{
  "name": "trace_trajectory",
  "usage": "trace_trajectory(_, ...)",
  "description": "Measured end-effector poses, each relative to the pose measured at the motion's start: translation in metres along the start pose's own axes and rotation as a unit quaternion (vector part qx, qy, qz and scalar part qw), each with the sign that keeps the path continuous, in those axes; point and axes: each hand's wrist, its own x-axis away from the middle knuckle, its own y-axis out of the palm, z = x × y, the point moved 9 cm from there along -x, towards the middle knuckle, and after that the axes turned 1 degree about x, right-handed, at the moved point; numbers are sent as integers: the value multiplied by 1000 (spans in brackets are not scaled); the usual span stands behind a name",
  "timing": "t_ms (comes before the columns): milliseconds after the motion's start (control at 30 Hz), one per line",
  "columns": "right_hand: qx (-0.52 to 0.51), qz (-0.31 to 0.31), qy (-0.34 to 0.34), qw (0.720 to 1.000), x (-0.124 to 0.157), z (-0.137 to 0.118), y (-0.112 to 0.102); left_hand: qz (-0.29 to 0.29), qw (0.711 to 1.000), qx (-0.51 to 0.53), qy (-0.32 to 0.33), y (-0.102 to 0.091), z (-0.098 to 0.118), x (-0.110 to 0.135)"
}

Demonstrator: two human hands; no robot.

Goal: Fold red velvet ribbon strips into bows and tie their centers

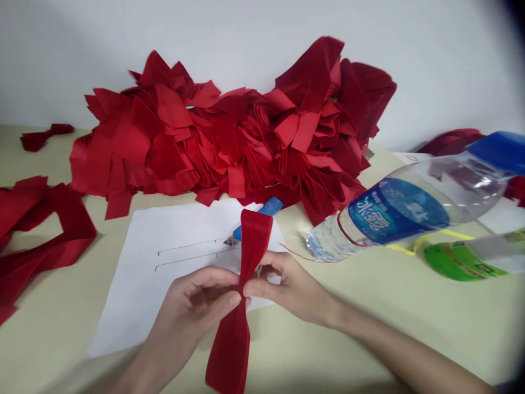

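Note:
A red velvet ribbon bow [232, 347] is held upright over the table, gathered narrow at its middle. My left hand [197, 303] pinches that middle from the left, thumb in front. From the other side my right hand [289, 284] grips the same spot between thumb and fingers. Behind the bow lies a white sheet of paper [135, 295] with two ruled lines marked on it. A blue-handled cutter [268, 208] rests on the sheet, partly hidden by the bow. A thin red thread [293, 250] runs from near my right hand towards a bottle.
A large heap of red ribbon pieces [135, 142] lies against the wall. Loose red ribbon [77, 230] and a small bow [47, 135] are at the left. On the right are a blue-capped water bottle [397, 210], a green-labelled bottle [459, 262] and a yellow strip [400, 250].

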Motion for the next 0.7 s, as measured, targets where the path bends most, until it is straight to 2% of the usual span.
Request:
trace_trajectory(167,-8,-20,-32,999,0,-2,4,-15,1000,-23,-12,4,1,0)
trace_trajectory(433,-67,-45,-2,997,1,4,13,28,999,-1,-21,4,5,4)
trace_trajectory(567,-96,-41,3,995,1,7,12,15,1000,3,-25,6,4,2)
trace_trajectory(700,-124,-33,10,992,1,9,11,15,999,-40,2,4,7,1)
